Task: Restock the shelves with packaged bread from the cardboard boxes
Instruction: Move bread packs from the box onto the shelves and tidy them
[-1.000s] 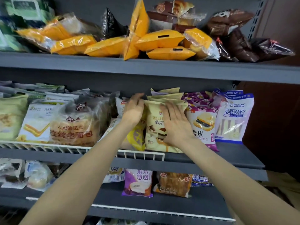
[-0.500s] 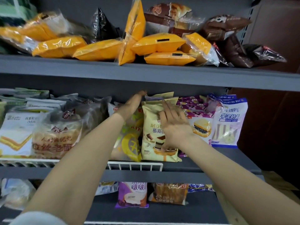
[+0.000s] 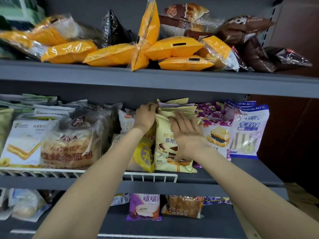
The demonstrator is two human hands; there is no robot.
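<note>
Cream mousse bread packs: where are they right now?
Head view, middle shelf, centre: the cream mousse packs stand between the yellow pack and purple flower packs.

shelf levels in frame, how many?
3. Top shelf holding orange packs; middle shelf, where left hand and right hand handle cream packs; bottom shelf with a purple pack. More may sit out of frame.

shelves [image 3: 155, 78]: 3 | hands [image 3: 187, 135]: 2 | orange packs [image 3: 174, 47]: maybe 8 | brown packs [image 3: 245, 30]: about 4
</note>
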